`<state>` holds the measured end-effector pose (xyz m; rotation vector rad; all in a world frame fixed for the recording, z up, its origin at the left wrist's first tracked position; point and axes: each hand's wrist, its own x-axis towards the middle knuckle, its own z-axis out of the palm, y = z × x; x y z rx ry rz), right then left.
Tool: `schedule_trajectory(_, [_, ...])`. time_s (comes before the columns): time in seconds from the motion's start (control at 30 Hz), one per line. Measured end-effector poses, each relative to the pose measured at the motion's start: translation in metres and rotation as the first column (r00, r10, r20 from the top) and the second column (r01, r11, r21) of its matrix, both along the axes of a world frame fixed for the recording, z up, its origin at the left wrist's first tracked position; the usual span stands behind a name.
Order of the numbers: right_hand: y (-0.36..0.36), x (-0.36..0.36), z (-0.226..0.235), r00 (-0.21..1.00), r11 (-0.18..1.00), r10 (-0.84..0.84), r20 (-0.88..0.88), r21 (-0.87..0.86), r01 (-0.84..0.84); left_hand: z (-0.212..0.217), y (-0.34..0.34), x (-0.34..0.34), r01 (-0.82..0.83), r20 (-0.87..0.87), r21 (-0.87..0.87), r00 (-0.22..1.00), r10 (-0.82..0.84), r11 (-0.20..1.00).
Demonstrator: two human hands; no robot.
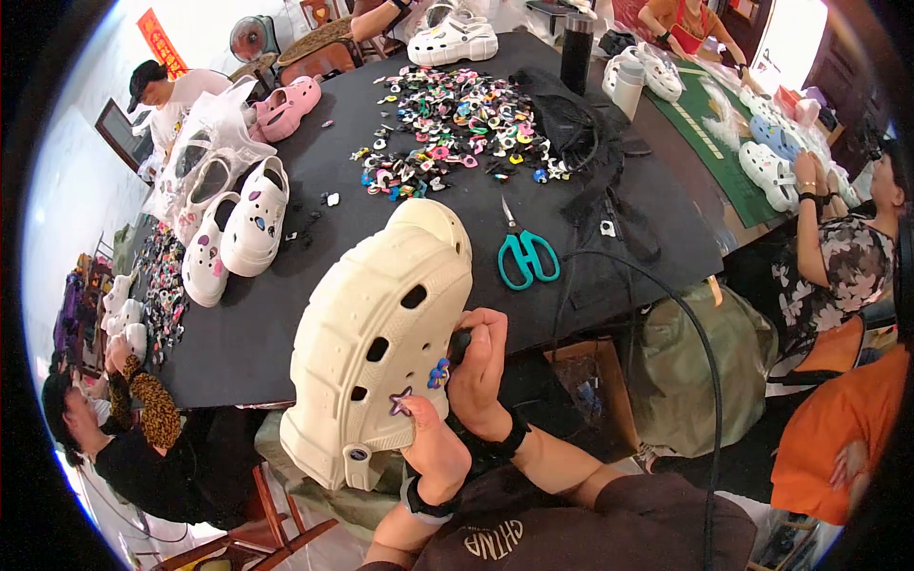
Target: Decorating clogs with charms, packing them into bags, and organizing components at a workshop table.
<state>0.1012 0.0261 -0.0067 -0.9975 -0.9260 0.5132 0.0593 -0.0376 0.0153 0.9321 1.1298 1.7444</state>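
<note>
A cream clog [367,333] is tilted up on its side at the table's near edge, its holed upper facing right. My left hand [440,457] grips it low by the opening, thumb against a purple star charm [400,403]. A small blue and purple charm [438,373] sits in a hole beside the star. At the clog's right side, my right hand [481,371] is closed, finger and thumb pinching a small dark piece [460,344] against the upper. Some of its fingers are hidden by the clog and the hand itself.
Teal-handled scissors [526,257] lie right of the clog. Beyond is a heap of colourful charms [457,124]. White clogs [255,219] stand at left, a pink clog [288,107] behind them. A black cable [700,333] runs at right. Co-workers sit around, including one person [828,247] at right.
</note>
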Motion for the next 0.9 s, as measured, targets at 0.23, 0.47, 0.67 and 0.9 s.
schedule_trajectory(0.23, [0.002,0.025,0.025,0.77,0.883,0.322,-0.55,-0.119,-0.454,0.023,0.012,-0.005,0.053,0.212,0.007,0.976,-0.054,0.999])
schedule_trajectory(0.47, [0.078,0.084,0.021,0.671,0.879,0.31,-0.674,-0.066,-0.472,0.066,0.025,-0.043,0.087,0.441,0.109,0.889,-0.127,0.99])
schedule_trajectory(0.67, [0.2,0.103,0.028,0.69,0.912,0.218,-0.691,-0.107,-0.395,0.084,0.048,-0.091,0.162,0.592,0.095,0.784,-0.187,0.982])
schedule_trajectory(0.9, [0.119,0.112,0.015,0.691,0.798,0.523,-0.499,0.0,-0.603,0.071,0.052,-0.124,0.207,0.52,-0.021,0.838,-0.167,0.978])
